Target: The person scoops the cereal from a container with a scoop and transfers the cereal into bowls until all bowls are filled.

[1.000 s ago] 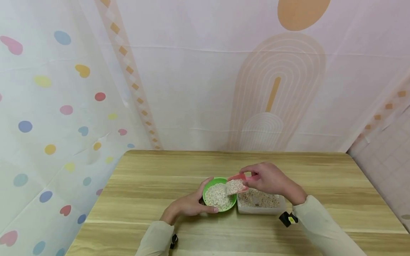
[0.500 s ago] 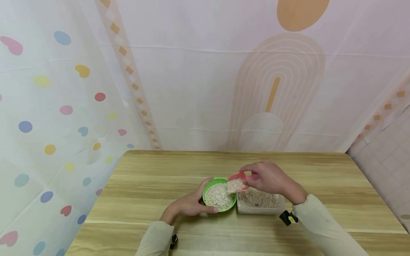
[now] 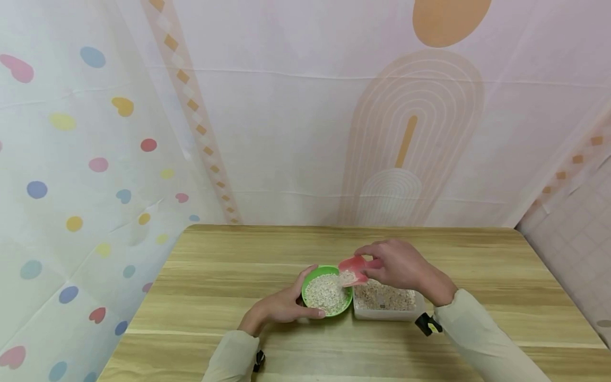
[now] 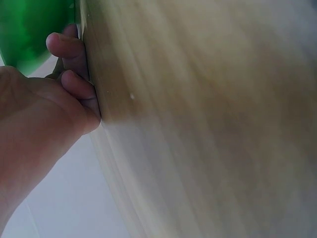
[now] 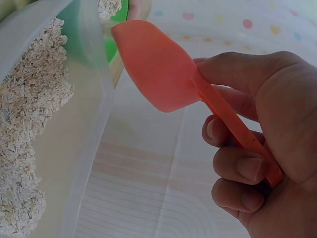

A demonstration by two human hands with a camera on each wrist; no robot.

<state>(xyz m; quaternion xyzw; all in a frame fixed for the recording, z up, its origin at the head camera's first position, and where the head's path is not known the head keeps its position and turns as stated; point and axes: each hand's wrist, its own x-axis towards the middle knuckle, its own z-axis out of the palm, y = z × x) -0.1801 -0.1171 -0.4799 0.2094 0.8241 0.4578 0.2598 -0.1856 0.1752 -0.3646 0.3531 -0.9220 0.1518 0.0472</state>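
A scoop (image 3: 354, 263) of red-orange plastic reaches leftward out of the right hand (image 3: 398, 264), its blade tipped over the right side of a round green bowl (image 3: 326, 269). Thumb and forefinger pinch the slim handle (image 5: 230, 116) close to the blade, and the remaining fingers curl beneath, the butt lying against the palm. Flakes lie at the scoop's lip, above the heap in the bowl.

The left hand (image 3: 282, 305) grips the bowl from its left, thumb along the near rim, fingers bent about the far-left side. Just right of the bowl (whether the two touch, I can't make out from here) sits a rectangular tub (image 3: 389, 314) of cloudy, see-through plastic, partly under the right hand.

Both vessels stand near the middle between the desk's left and right edges, well apart from its far edge. The desk (image 3: 248, 244) has streaky yellowish wood grain and rounded far corners. The bowl's flakes (image 3: 325, 294) look pale, dry and flat; the tub's flakes (image 3: 384, 295) seem browner and speckled.
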